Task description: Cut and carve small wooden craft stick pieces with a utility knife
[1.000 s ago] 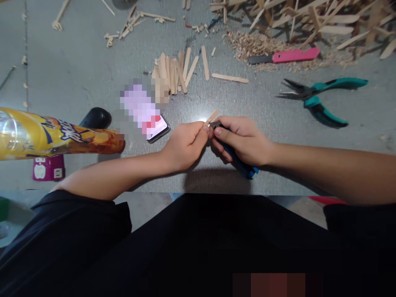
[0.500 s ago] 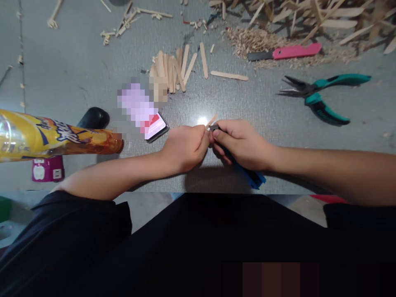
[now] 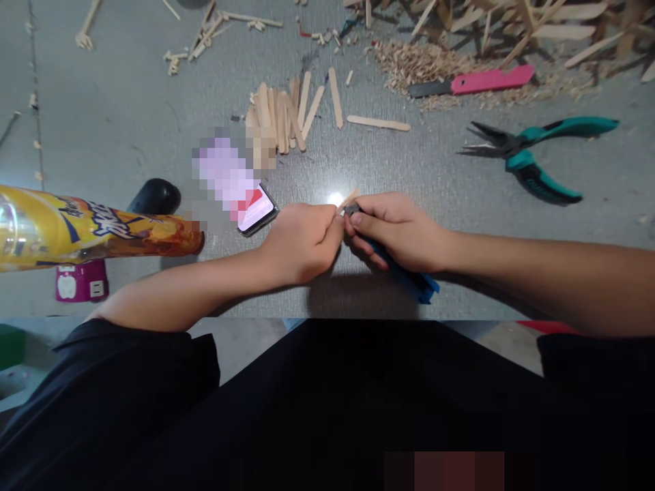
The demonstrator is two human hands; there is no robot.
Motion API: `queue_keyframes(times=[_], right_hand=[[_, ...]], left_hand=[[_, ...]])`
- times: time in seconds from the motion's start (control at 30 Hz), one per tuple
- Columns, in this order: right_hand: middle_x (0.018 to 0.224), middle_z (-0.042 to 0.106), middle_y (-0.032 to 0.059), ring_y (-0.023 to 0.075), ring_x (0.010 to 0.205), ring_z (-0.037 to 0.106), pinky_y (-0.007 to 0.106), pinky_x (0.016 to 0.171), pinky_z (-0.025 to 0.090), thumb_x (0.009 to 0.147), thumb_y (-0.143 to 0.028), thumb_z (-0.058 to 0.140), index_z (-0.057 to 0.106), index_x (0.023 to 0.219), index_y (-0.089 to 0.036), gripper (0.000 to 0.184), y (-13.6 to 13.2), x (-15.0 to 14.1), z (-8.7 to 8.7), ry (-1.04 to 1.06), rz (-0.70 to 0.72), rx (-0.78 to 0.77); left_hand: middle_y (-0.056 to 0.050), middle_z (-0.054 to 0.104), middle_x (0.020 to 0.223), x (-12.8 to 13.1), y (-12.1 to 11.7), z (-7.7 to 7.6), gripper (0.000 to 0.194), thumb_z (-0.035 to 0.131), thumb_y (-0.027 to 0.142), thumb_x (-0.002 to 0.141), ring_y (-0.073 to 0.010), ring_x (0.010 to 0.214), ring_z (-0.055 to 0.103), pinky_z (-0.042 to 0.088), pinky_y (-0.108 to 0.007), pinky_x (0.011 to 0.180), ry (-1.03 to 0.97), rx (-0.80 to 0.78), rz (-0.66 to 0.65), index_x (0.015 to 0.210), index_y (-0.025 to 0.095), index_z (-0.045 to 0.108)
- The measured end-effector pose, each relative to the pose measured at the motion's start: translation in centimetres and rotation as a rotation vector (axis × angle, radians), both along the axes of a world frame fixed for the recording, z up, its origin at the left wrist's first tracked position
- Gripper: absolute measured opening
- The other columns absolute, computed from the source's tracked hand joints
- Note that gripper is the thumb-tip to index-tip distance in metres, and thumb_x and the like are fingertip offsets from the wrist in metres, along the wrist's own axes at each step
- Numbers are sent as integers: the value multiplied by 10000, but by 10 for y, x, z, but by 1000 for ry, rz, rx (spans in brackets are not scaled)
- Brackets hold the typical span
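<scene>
My left hand [image 3: 307, 242] pinches a small wooden craft stick [image 3: 349, 198], whose tip sticks out beyond the fingers. Wrapped in my right hand [image 3: 396, 228] is a blue-handled cutter [image 3: 417, 283] that looks like small pliers. Its dark metal head meets the stick right at my left fingertips. Both hands touch or nearly touch, low over the grey table [image 3: 434, 164]. The fingers hide most of the stick and the exact bite of the jaws.
A bundle of craft sticks [image 3: 279, 116] lies beyond a lit phone [image 3: 258, 208]. Teal-handled pliers [image 3: 516, 146] rest open at right, near a pink-handled knife [image 3: 491, 80] and wood shavings [image 3: 414, 65]. A yellow bottle [image 3: 97, 228] lies at left before a purple socket block [image 3: 82, 281].
The stick's exposed end shows shorter than a second ago. The blue handles swung slightly outward and closer to the table edge. Both hands stay in nearly the same place; the view shifts a little.
</scene>
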State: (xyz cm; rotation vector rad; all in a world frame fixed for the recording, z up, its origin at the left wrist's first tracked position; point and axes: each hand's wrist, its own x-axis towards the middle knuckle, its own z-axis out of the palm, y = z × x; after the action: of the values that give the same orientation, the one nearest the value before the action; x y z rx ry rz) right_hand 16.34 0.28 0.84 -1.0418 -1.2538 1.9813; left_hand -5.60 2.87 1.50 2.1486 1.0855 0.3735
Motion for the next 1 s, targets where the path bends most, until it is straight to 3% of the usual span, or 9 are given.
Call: queue_keyframes(times=[0.17,0.43,0.6,0.73,1.0], right_hand=[[608,580,-74,121,429,514,269,425,440,1179,-526,723,607,919,-248,398,-2,3,-5,127,2,28],[647,619,-70,115,416,540,268,411,420,1178,-489,725,635,954,-228,356,-1,4,-8,192,2,35],[663,619,-69,115,439,546,269,432,447,1166,-487,739,620,957,-233,350,-3,2,-7,155,-57,21],[665,622,-63,122,453,557,275,443,444,1178,-441,709,627,975,-232,303,-5,1,-6,123,-89,44],[657,606,-78,100,445,547,254,445,470,1202,-361,670,601,959,-240,279,-7,-2,-3,20,-126,75]], left_hand=[[1,544,594,-1,2,7,446,577,377,1109,-153,559,460,314,-357,540,-146,-179,6,691,255,482],[15,574,599,-4,4,0,331,579,335,1095,-180,635,590,497,-362,659,-409,-410,-51,777,252,616],[7,609,648,-1,5,0,374,609,392,1100,-170,630,553,464,-366,636,-386,-356,7,755,254,570],[-13,704,732,-1,5,2,357,584,345,1120,-186,702,641,526,-380,693,-379,-321,-3,776,250,584],[0,628,675,0,1,0,382,501,354,1152,-191,703,627,455,-382,679,-289,-212,33,786,263,562]])
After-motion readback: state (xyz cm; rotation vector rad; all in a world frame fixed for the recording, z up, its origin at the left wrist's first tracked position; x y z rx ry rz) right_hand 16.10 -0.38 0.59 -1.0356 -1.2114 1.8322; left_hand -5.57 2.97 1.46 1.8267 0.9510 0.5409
